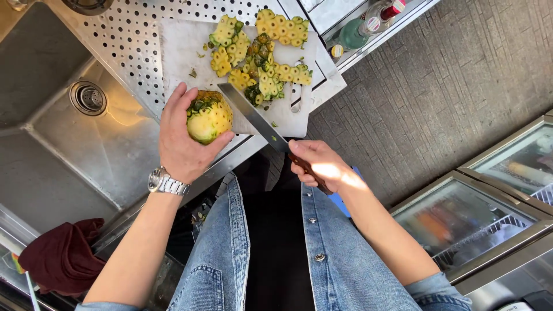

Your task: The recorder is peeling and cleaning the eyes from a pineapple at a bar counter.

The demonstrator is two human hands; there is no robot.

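My left hand point(183, 141) grips a partly peeled pineapple point(208, 117), yellow with green skin left on top, held over the near edge of a white cutting board point(184, 49). My right hand point(322, 167) holds a knife point(253, 118) by its brown handle, and the broad blade lies against the pineapple's right side. Strips of cut pineapple peel point(259, 55) are piled on the far part of the board. A metal watch point(167, 182) is on my left wrist.
A steel sink point(86, 150) with a round drain point(88, 98) lies to the left, beside a perforated steel draining surface point(132, 34). A dark red cloth point(63, 256) sits at the lower left. Bottles point(368, 23) stand at the top; glass-topped cases point(466, 219) are on the right.
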